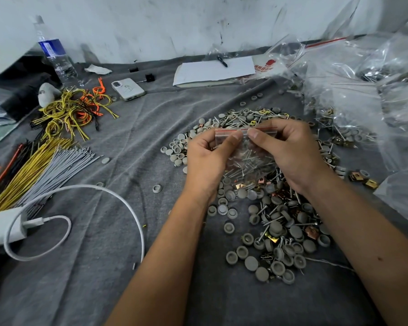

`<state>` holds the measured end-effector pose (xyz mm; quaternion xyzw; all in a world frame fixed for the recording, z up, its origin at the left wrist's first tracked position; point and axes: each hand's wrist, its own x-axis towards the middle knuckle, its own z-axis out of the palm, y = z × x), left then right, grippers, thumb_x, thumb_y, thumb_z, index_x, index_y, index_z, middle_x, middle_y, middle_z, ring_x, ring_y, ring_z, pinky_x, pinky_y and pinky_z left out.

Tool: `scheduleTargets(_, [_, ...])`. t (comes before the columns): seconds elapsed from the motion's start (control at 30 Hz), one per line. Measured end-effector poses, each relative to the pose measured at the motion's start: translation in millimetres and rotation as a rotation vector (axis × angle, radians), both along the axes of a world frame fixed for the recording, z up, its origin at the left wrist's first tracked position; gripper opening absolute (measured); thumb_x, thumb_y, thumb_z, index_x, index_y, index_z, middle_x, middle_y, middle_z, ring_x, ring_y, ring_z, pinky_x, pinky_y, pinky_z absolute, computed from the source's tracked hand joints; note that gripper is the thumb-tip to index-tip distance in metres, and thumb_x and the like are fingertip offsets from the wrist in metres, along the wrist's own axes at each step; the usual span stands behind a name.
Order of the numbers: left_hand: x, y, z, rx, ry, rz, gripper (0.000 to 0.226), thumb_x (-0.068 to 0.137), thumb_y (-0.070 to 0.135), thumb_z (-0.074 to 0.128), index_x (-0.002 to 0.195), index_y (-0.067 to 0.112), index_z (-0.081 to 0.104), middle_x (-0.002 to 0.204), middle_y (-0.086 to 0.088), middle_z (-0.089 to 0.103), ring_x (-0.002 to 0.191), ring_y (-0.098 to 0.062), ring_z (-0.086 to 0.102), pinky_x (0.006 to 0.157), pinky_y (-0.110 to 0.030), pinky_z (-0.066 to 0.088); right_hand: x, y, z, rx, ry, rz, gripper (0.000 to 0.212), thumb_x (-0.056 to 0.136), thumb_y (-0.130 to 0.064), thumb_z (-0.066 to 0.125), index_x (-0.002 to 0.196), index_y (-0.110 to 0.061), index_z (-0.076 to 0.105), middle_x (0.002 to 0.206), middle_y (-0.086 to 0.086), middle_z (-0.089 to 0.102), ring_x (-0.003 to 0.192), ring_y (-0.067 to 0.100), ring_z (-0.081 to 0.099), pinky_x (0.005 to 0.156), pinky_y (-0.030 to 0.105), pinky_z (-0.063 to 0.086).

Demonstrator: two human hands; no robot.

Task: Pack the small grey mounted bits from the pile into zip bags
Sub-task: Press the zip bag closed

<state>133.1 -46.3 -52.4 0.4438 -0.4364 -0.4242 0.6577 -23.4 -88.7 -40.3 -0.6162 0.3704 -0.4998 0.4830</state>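
Observation:
A small clear zip bag with a red strip along its top hangs over the pile, holding screws, grey caps and brass clips. My left hand pinches the bag's top left with thumb and fingers. My right hand pinches the top right, the two thumbs nearly meeting at the zip line. Beneath both hands a wide pile of small grey round bits mixed with screws and brass clips spreads over the grey cloth.
Heaped clear plastic bags fill the right side. On the left lie bundled yellow, orange and grey wires, a white charger with its looped cable, a phone and a water bottle. A notepad with a pen sits at the back.

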Motion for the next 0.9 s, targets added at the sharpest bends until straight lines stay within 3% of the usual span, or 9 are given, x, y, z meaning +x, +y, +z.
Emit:
scheduleTargets(0.07, [-0.3, -0.2, 0.0, -0.005, 0.005, -0.003, 0.011, 0.093, 0.003, 0.073, 0.089, 0.011, 0.079, 0.086, -0.015, 0.077, 0.075, -0.025, 0.072, 0.070, -0.039, 0.062, 0.9, 0.4, 0.1, -0.019, 0.000, 0.016, 0.010, 0.091, -0.016, 0.077, 0.085, -0.023, 0.081, 0.082, 0.006, 0.078, 0.076, 0.020, 0.075, 0.067, 0.035, 0.062])
scheduleTargets(0.13, [1.1, -0.5, -0.1, -0.014, 0.001, 0.002, 0.012, 0.092, 0.002, 0.074, 0.086, 0.011, 0.079, 0.081, -0.013, 0.077, 0.068, -0.021, 0.071, 0.060, -0.031, 0.059, 1.5, 0.3, -0.2, -0.024, 0.002, 0.024, 0.013, 0.090, -0.017, 0.078, 0.084, -0.027, 0.081, 0.083, 0.003, 0.079, 0.078, 0.019, 0.076, 0.068, 0.031, 0.061])
scheduleTargets(0.27, [2.0, -1.1, -1.6, -0.025, -0.004, 0.017, 0.012, 0.090, 0.002, 0.075, 0.084, 0.012, 0.079, 0.078, -0.012, 0.076, 0.062, -0.019, 0.068, 0.054, -0.028, 0.056, 1.9, 0.2, -1.2, -0.020, -0.003, 0.047, 0.010, 0.090, -0.020, 0.078, 0.084, -0.028, 0.081, 0.083, 0.003, 0.079, 0.078, 0.019, 0.076, 0.066, 0.028, 0.060])
scheduleTargets(0.47, [3.4, -2.6, -1.5, -0.017, 0.055, 0.067, 0.006, 0.092, 0.004, 0.074, 0.089, 0.009, 0.076, 0.083, -0.010, 0.075, 0.074, -0.020, 0.070, 0.071, -0.037, 0.060, 0.8, -3.8, -4.8, -0.019, -0.004, -0.020, 0.007, 0.094, -0.018, 0.075, 0.090, -0.020, 0.081, 0.083, 0.006, 0.078, 0.072, 0.017, 0.071, 0.062, 0.030, 0.059])
scheduleTargets(0.57, [-0.3, -0.6, -0.1, 0.000, 0.029, 0.021, 0.004, 0.090, 0.005, 0.077, 0.091, 0.009, 0.076, 0.093, -0.021, 0.076, 0.082, -0.033, 0.070, 0.081, -0.050, 0.058, 0.1, -3.5, -4.0, -0.042, -0.008, 0.012, 0.006, 0.094, -0.013, 0.074, 0.091, -0.015, 0.079, 0.082, 0.005, 0.076, 0.073, 0.015, 0.070, 0.064, 0.026, 0.057])
scheduleTargets(0.73, [-3.3, 1.2, 2.3, 0.005, 0.037, 0.021, 0.006, 0.086, 0.003, 0.077, 0.085, 0.009, 0.076, 0.094, -0.033, 0.072, 0.081, -0.038, 0.067, 0.081, -0.064, 0.054, 0.6, -3.1, -2.9, -0.065, -0.015, 0.033, 0.011, 0.091, -0.007, 0.075, 0.091, 0.004, 0.073, 0.080, 0.010, 0.073, 0.072, 0.015, 0.070, 0.064, 0.025, 0.056])
scheduleTargets(0.9, [-2.8, -0.7, 0.3, 0.005, 0.056, 0.039, 0.006, 0.081, 0.007, 0.078, 0.078, 0.012, 0.076, 0.089, -0.030, 0.072, 0.079, -0.039, 0.066, 0.080, -0.063, 0.054, 1.9, -0.8, -1.6, -0.035, -0.022, 0.038, 0.005, 0.091, -0.009, 0.076, 0.089, -0.012, 0.079, 0.080, 0.006, 0.077, 0.072, 0.014, 0.072, 0.064, 0.025, 0.057])
